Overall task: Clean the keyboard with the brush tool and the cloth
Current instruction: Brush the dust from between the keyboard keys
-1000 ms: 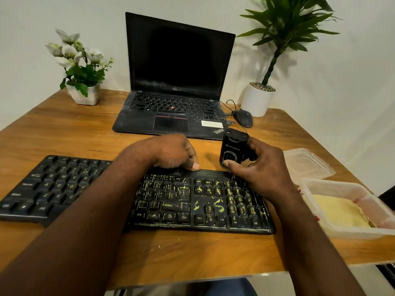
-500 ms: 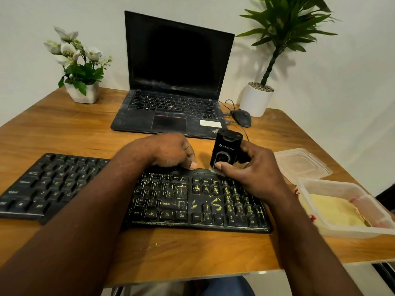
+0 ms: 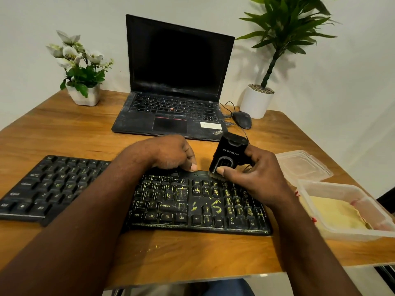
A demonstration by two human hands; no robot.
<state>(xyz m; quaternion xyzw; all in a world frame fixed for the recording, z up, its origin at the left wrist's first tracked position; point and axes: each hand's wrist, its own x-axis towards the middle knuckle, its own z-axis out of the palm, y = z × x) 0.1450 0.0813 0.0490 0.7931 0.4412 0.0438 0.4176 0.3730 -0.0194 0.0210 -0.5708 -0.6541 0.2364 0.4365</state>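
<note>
On the wooden counter (image 3: pixel 74 129) against a white wall (image 3: pixel 64 18), the right hand (image 3: pixel 258 176) holds the brush tool (image 3: pixel 229 153) in curled fingers, bristles on the keyboard (image 3: pixel 181 204), at its far row. The left hand (image 3: pixel 168 151) curls its fingers over the keyboard's far edge.

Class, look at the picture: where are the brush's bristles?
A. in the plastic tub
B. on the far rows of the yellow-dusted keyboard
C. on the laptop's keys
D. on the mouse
B: the right hand holds the brush bristles down on the far key rows of the dusted keyboard.
</note>
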